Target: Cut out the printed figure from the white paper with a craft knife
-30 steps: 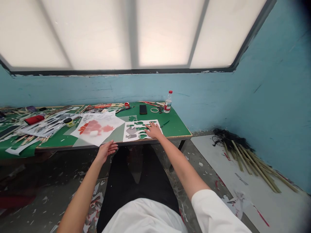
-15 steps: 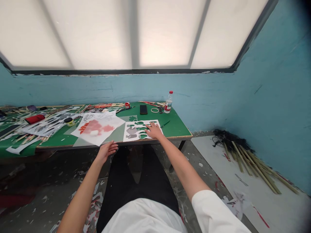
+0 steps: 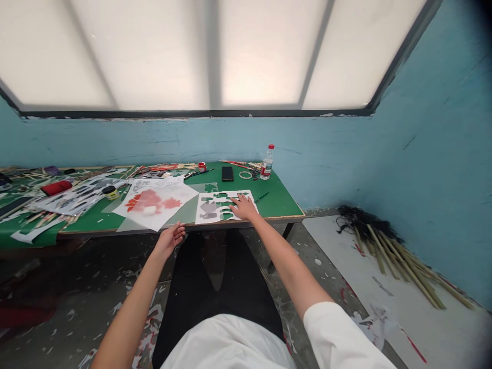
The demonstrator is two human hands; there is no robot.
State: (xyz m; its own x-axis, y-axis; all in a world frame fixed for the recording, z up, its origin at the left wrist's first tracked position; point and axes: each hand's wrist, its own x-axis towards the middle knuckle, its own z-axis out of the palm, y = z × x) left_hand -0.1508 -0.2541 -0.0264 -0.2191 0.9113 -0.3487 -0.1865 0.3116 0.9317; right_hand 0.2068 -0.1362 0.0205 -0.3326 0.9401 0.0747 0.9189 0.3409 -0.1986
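Note:
My right hand (image 3: 244, 207) lies flat with its fingers spread on a white sheet with cut-out holes (image 3: 197, 210); the green tabletop and some grey shapes show through the openings. At the table's front edge, my left hand (image 3: 171, 242) is turned partly palm up. Its fingers are loosely bent and nothing shows in them. Just beyond it is a white paper painted with red and orange patches (image 3: 165, 214), tilted on the table with one corner over the front edge. A thin dark green tool (image 3: 262, 197) lies right of the cut-out sheet.
Behind my right hand are a black phone (image 3: 227, 173), a tape roll (image 3: 245, 175) and a plastic bottle (image 3: 266, 163). Jars, sticks and printed sheets (image 3: 77, 197) crowd the left of the green table (image 3: 282, 202). Bamboo poles (image 3: 403, 261) lie on the floor at right.
The fingers of my left hand have curled in a little more. My right hand stays in place on the cut-out sheet.

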